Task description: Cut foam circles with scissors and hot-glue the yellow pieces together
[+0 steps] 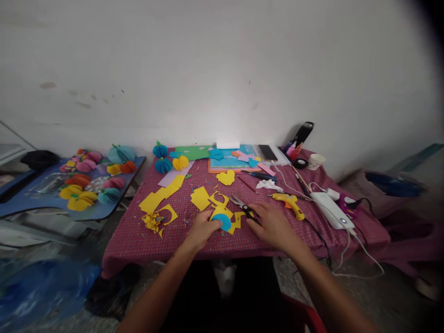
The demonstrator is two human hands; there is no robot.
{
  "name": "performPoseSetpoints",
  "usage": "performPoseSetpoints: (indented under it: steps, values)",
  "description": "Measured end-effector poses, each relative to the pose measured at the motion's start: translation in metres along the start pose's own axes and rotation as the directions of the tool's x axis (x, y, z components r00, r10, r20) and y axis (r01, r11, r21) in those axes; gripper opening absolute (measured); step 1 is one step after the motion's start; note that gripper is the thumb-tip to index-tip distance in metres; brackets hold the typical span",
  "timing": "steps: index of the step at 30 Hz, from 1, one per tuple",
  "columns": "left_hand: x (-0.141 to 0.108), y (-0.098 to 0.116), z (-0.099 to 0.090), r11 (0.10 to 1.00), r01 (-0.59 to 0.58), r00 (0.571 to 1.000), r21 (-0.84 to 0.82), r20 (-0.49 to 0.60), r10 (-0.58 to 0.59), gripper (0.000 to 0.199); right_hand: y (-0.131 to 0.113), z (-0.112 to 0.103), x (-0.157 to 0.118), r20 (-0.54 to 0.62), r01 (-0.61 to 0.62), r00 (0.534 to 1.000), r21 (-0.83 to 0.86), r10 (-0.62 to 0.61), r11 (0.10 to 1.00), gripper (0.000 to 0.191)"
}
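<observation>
My left hand (204, 227) pinches a blue paper circle (222, 222) together with yellow paper (227, 212) behind it, near the table's front edge. To the right, my right hand (268, 223) is closed around the dark handles of the scissors (245, 209). The scissor blades are parted and point up and left, apart from the paper. Yellow cut-out scraps (219, 199) and yellow squares (200, 198) lie just beyond my left hand. A crumpled yellow paper heap (151, 222) is at the left front.
A yellow glue gun (289, 202) lies right of the scissors, its black cable trailing forward. Farther right are a white power strip (331, 210) and a paper cup (316, 161). Folded paper pumpkins (163, 165) stand at the back left. A blue side table (41, 199) holds more.
</observation>
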State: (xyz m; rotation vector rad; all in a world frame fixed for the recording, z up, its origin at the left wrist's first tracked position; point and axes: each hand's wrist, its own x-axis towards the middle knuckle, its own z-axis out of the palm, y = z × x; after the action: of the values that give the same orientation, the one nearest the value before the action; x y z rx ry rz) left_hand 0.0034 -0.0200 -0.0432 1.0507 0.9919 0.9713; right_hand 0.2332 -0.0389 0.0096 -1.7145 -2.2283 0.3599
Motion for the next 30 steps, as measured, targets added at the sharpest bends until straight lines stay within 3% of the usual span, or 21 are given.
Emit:
performPoseSetpoints:
  steps: [3,6,9,13,16,19,21,23,24,25,27,30]
  values:
    - [-0.002,0.007,-0.001,0.978,-0.023,0.994,0.207,0.105,0.001,0.011,-0.019,0.000,0.006,0.017,0.120,0.990,0.410,-0.139,0.904,0.038]
    - [-0.004,0.011,-0.003,0.941,-0.067,0.976,0.331,0.218,-0.007,0.006,-0.034,0.011,0.016,0.125,0.075,0.975,0.585,-0.181,0.808,0.021]
    - [-0.005,0.009,-0.005,0.942,-0.067,0.969,0.329,0.248,-0.018,0.004,-0.038,0.027,0.020,0.185,-0.014,0.967,0.726,-0.175,0.688,0.008]
    - [-0.005,0.000,-0.003,0.991,-0.053,0.996,0.126,0.083,0.043,0.010,-0.039,0.055,0.014,0.169,-0.171,0.985,0.907,0.040,0.384,0.011]
    - [-0.005,-0.008,0.002,0.998,-0.067,0.995,0.011,-0.075,0.068,0.017,-0.043,0.072,0.010,0.161,-0.192,0.979,0.934,0.123,0.301,0.022]
    - [-0.006,-0.013,0.004,0.998,-0.063,0.990,-0.019,-0.126,0.060,0.018,-0.039,0.072,0.007,0.176,-0.200,0.979,0.929,0.106,0.312,0.026]
    - [-0.006,-0.016,0.002,0.997,-0.047,0.988,-0.058,-0.148,0.038,0.019,-0.026,0.061,0.006,0.133,-0.156,0.988,0.892,0.084,0.425,0.024]
    - [-0.005,-0.017,-0.001,0.994,-0.020,0.985,-0.111,-0.172,0.001,0.021,-0.005,0.046,0.003,-0.029,-0.040,0.996,0.686,0.083,0.726,0.021]
    - [-0.004,-0.018,-0.003,0.991,-0.011,0.983,-0.132,-0.186,-0.014,0.022,0.006,0.038,0.002,-0.092,-0.043,0.991,0.485,0.100,0.874,0.022]
    - [-0.003,-0.018,-0.004,0.989,-0.005,0.980,-0.149,-0.197,-0.025,0.022,0.016,0.031,0.000,-0.079,-0.064,0.993,0.277,0.089,0.959,0.022]
    - [-0.001,-0.020,-0.005,0.984,-0.001,0.977,-0.177,-0.210,-0.037,0.022,0.031,0.024,-0.004,-0.003,-0.110,0.994,-0.029,0.110,0.994,0.024]
    - [0.002,-0.021,-0.003,0.976,0.005,0.976,-0.216,-0.210,-0.052,0.021,0.038,0.024,-0.008,0.071,-0.122,0.987,-0.229,0.141,0.966,0.030]
